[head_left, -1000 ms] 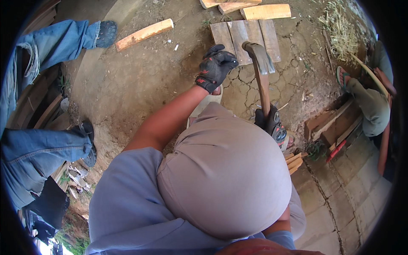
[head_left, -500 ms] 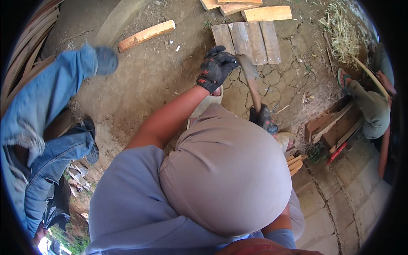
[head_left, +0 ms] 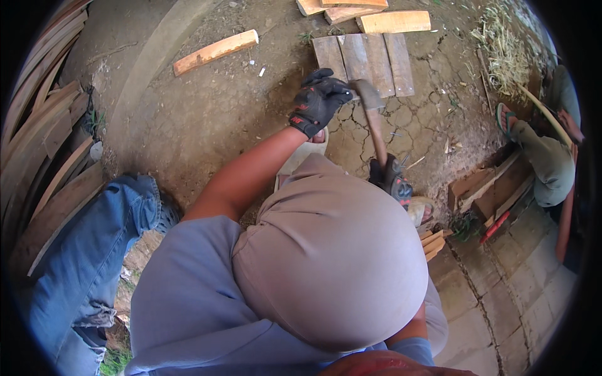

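My left hand (head_left: 318,102), in a black and red glove, is closed in a pinch at the near edge of a panel of boards (head_left: 370,62) on the ground. Between its fingertips is what looks like a nail, mostly hidden. My gloved right hand (head_left: 393,180) is wrapped round the wooden handle of a hammer (head_left: 377,133). The hammer's broad grey metal head (head_left: 367,94) is right beside my left fingertips, over the panel's near edge. Thin loose nails (head_left: 404,156) lie on the cracked earth by the handle.
Cut wood pieces (head_left: 394,22) lie beyond the panel, and one curved piece (head_left: 216,52) lies to its left. Planks (head_left: 53,135) are stacked at far left, near another person's jeans-clad leg (head_left: 100,244). A seated person's leg (head_left: 544,156) and wood blocks (head_left: 492,188) are at right.
The hammer's head has shifted slightly right and its blur has gone. My left hand stays put. The person in jeans at left has stepped back toward the lower left.
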Available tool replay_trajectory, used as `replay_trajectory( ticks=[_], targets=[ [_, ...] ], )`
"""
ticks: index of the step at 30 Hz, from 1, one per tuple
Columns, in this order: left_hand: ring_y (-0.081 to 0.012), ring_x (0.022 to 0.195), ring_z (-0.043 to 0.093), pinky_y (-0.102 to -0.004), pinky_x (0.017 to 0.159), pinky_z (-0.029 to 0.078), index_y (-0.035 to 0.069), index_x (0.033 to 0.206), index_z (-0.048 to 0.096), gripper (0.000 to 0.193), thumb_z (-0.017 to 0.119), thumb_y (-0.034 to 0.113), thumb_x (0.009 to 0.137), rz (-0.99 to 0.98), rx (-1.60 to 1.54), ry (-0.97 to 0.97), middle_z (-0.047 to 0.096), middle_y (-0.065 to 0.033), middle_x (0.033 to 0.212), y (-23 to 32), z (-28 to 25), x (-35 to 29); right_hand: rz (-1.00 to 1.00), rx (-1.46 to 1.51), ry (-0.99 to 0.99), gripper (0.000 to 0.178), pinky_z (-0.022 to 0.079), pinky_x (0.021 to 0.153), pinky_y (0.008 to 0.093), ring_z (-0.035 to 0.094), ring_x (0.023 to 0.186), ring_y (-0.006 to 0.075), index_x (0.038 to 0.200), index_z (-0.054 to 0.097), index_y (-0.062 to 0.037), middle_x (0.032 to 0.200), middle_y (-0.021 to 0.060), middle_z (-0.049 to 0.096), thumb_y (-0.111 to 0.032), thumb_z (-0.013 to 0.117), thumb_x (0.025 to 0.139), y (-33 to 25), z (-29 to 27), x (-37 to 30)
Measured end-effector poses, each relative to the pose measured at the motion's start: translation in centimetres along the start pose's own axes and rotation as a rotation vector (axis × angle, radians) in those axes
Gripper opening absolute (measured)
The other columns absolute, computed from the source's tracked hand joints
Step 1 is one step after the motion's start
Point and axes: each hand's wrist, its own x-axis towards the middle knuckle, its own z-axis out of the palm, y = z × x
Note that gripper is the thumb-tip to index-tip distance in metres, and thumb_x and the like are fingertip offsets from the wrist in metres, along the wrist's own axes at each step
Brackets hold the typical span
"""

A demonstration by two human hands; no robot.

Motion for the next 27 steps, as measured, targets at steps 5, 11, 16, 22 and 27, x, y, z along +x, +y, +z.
replay_trajectory(
  ticks=[5,11,16,22,27],
  targets=[
    [-0.028,0.131,0.062,-0.0436,0.114,0.048,0.012,0.108,0.081,0.018,0.081,0.015,0.089,0.001,0.071,-0.033,0.078,-0.0034,0.121,1.0,-2.5,-0.5,-0.084,0.337,0.232,0.026,0.054,0.069,0.0512,0.071,0.08,0.0427,0.126,0.064,-0.0057,0.095,0.0231,0.071,-0.023,0.06,0.107,-2.5,-1.7,0.0],
    [-0.0337,0.128,0.066,-0.042,0.112,0.051,0.008,0.123,0.076,0.025,0.065,0.015,0.102,0.003,-0.091,0.114,0.075,-0.0168,0.126,1.3,-4.6,4.0,0.099,0.14,-0.034,0.027,0.053,0.071,0.0538,0.069,0.084,0.0465,0.122,0.064,-0.0039,0.099,0.0258,0.07,-0.025,0.064,0.107,-0.3,-2.1,1.2],
    [-0.0368,0.127,0.065,-0.0469,0.111,0.049,0.01,0.124,0.075,0.034,0.057,0.033,0.106,0.127,0.378,0.244,0.074,-0.0178,0.129,-1.2,-1.5,11.0,-0.045,0.203,0.107,0.028,0.052,0.071,0.0561,0.068,0.086,0.0482,0.121,0.063,-0.0046,0.1,0.0255,0.069,-0.029,0.063,0.107,0.0,0.0,0.3],
    [-0.0379,0.121,0.066,-0.0512,0.107,0.05,0.013,0.122,0.075,0.041,0.052,0.043,0.107,0.013,0.606,0.002,0.074,-0.015,0.126,1.0,0.1,12.7,0.003,-0.005,-0.121,0.026,0.052,0.069,0.0544,0.069,0.086,0.0459,0.121,0.061,-0.005,0.097,0.0233,0.069,-0.027,0.063,0.106,0.0,1.4,0.9],
    [-0.0379,0.119,0.068,-0.0522,0.104,0.051,0.014,0.121,0.075,0.042,0.048,0.044,0.108,-0.005,0.615,0.015,0.075,-0.0135,0.125,0.0,0.4,12.9,-0.002,0.109,0.056,0.027,0.054,0.067,0.054,0.071,0.078,0.0435,0.118,0.062,-0.0071,0.092,0.0217,0.07,-0.03,0.065,0.105,-1.6,0.3,-0.2]
  ],
)
